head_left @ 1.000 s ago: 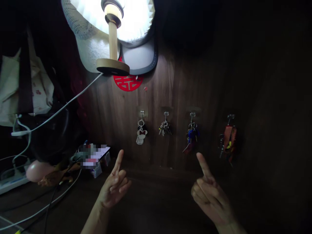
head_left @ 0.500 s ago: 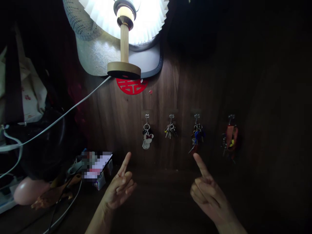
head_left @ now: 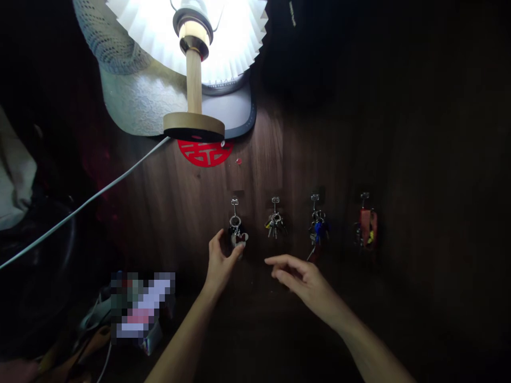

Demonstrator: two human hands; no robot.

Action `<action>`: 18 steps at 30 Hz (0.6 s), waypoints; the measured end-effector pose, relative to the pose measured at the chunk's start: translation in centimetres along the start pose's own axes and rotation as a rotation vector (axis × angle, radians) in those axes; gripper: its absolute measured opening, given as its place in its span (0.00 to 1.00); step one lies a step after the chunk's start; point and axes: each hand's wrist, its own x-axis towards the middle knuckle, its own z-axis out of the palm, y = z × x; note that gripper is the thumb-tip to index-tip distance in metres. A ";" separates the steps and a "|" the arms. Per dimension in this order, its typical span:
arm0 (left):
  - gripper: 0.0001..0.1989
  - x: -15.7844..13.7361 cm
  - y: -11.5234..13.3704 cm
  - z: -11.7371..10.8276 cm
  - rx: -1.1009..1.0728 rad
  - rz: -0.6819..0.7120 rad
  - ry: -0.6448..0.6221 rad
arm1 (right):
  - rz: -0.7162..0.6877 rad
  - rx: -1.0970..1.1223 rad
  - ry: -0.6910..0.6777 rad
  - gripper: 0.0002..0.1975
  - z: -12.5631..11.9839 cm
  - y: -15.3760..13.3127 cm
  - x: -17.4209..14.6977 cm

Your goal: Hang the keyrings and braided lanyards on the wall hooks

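Observation:
A bunch of keys with a white mouse-head charm and dark red bow (head_left: 240,238) hangs from the leftmost wall hook. My left hand (head_left: 220,260) is on this bunch, its thumb across the lower front of the charm and its fingers curled at the left side; the fingertips are hidden. My right hand (head_left: 299,274) is held out to the right, fingers pointing left and somewhat apart, with nothing in it. Its fingertips lie below the second bunch of keys (head_left: 275,226), apart from it. Keys with a blue piece (head_left: 319,230) hang on the third hook.
An orange-red key pouch (head_left: 366,226) hangs on the rightmost hook. Above are a lit pleated lamp (head_left: 194,80) with a white cable (head_left: 115,181), pale caps (head_left: 131,101) and a red paper cutout (head_left: 205,154). A blurred stack of items (head_left: 143,308) lies lower left.
My left hand has moved up and right from pointing onto the leftmost bunch of keys. The right hand has gone from pointing up to reaching left with loosened fingers. The view has shifted slightly.

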 end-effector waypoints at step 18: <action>0.11 2.3 1.5 4.9 0.181 -0.041 0.102 | -0.355 -0.968 0.088 0.28 0.7 -2.7 12.8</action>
